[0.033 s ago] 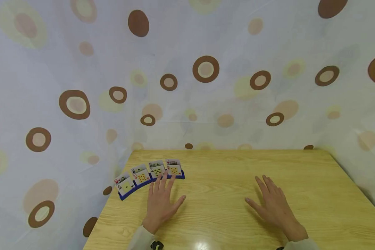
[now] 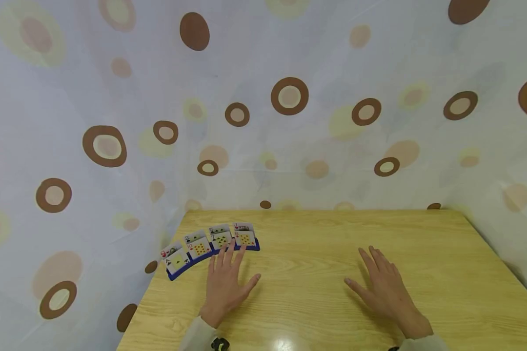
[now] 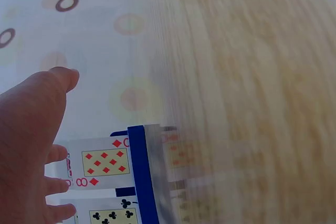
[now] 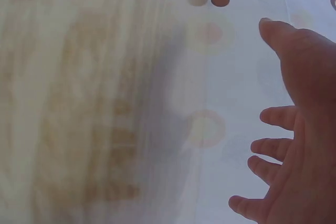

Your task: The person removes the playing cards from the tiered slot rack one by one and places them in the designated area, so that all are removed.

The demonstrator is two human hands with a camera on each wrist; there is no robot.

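Observation:
A curved blue card holder (image 2: 257,244) stands at the table's left side with several playing cards in it, in pairs, one behind another. An eight of diamonds (image 3: 105,162) fills the front of its right end, and a clubs card (image 2: 221,240) stands beside it. My left hand (image 2: 225,290) is just in front of the holder, fingers spread and straight, holding nothing; in the head view its fingertips overlap the holder's lower edge. Whether they touch it I cannot tell. Over the right half of the table my right hand (image 2: 385,291) has its fingers extended and holds nothing.
The light wooden table (image 2: 307,273) reaches back to a pale curtain (image 2: 325,73) patterned with brown and yellow circles, which also hangs along the left and right sides. A dark wristband (image 2: 220,344) sits at the left cuff.

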